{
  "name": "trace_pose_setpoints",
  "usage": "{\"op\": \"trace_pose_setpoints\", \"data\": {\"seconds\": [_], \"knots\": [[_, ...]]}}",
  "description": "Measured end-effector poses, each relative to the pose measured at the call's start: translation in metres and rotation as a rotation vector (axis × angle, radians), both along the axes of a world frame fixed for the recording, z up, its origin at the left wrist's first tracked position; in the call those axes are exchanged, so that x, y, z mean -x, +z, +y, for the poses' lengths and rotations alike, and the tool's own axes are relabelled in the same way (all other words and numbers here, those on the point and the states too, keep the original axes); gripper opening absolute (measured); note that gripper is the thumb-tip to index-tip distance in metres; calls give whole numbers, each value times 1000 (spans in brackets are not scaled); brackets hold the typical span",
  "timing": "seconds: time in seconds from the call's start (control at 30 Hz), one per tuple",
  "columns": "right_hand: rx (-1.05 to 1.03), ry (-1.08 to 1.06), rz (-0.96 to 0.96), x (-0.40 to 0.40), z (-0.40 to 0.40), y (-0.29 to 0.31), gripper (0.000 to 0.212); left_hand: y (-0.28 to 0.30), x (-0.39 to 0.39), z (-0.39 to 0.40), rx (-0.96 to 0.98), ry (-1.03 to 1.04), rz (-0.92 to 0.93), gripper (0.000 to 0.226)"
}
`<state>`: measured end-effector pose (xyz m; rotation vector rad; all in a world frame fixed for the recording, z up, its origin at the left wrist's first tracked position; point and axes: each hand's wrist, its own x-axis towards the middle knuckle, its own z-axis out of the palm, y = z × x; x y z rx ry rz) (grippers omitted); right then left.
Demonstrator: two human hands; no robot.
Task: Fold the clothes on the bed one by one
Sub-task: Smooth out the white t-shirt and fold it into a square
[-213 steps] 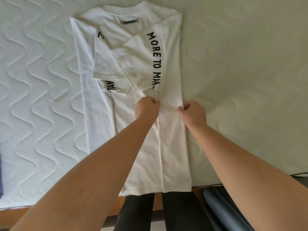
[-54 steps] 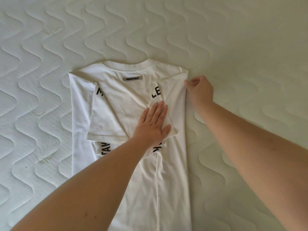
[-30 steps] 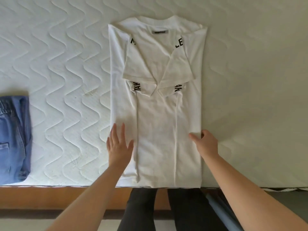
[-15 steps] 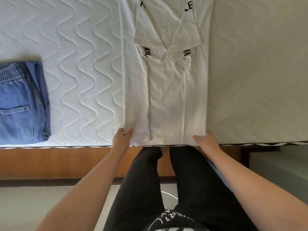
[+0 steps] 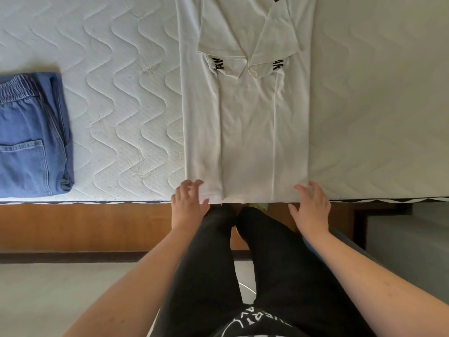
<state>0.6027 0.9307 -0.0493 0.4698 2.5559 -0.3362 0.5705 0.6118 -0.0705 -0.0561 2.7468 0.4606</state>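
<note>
Both my hands sit at the shirt's (image 5: pixel 245 132) hem corners, left (image 5: pixel 188 203) and right (image 5: pixel 309 207) fingers loosely spread, gripping nothing; half a second ago they were pinching closer.

Under your view lies a white quilted mattress (image 5: pixel 121 93), its stitching running in wavy lines, with a dark zigzag trim (image 5: pixel 97 202) along the near edge. Just below that edge runs the wooden bed frame (image 5: pixel 85 227) — warm brown, with a darker strip at its foot where it meets the pale floor (image 5: pixel 60 293). You stand close against the frame in black trousers (image 5: pixel 211 263); your dark top (image 5: pixel 257 322) with white lettering shows at the bottom. A grey block (image 5: pixel 408 239) sits to the right — what it is cannot be told.
</note>
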Motion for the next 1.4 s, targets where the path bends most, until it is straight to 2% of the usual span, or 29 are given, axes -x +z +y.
{"op": "trace_pose_setpoints", "data": {"seconds": [0.1,0.2,0.27,0.33,0.5,0.7,0.83,0.93,1.0,1.1,1.2,1.27,1.4], "knots": [[80,173,-37,6,-15,-4,50,-5,11,17,30,-236,-89,46],[100,166,-1,19,-32,-9,39,-12,26,33,105,-215,-181,49],[15,129,16,26,-42,-12,35,-13,33,45,167,-168,-212,43],[-84,183,4,29,-51,-16,35,-9,36,55,214,-143,-251,33],[-163,275,-69,30,-57,-18,28,0,27,64,352,-382,-302,23],[-125,393,-88,28,-50,-17,25,3,28,72,427,-477,-381,25],[-161,457,7,20,-43,-17,26,-1,26,68,375,-523,-283,30],[-133,523,5,9,-34,-19,53,-5,14,43,335,-643,-64,47],[-158,551,-19,5,-25,-22,63,-9,8,23,348,-725,-11,60],[-214,549,44,11,-15,-26,56,-9,13,1,300,-726,33,68],[-195,641,68,22,-9,-27,51,-4,24,-16,321,-763,-24,81],[-157,685,69,26,-5,-25,48,-2,30,-23,253,-813,-26,71],[-65,701,130,28,5,-17,33,9,40,-21,160,-817,27,32]]}}
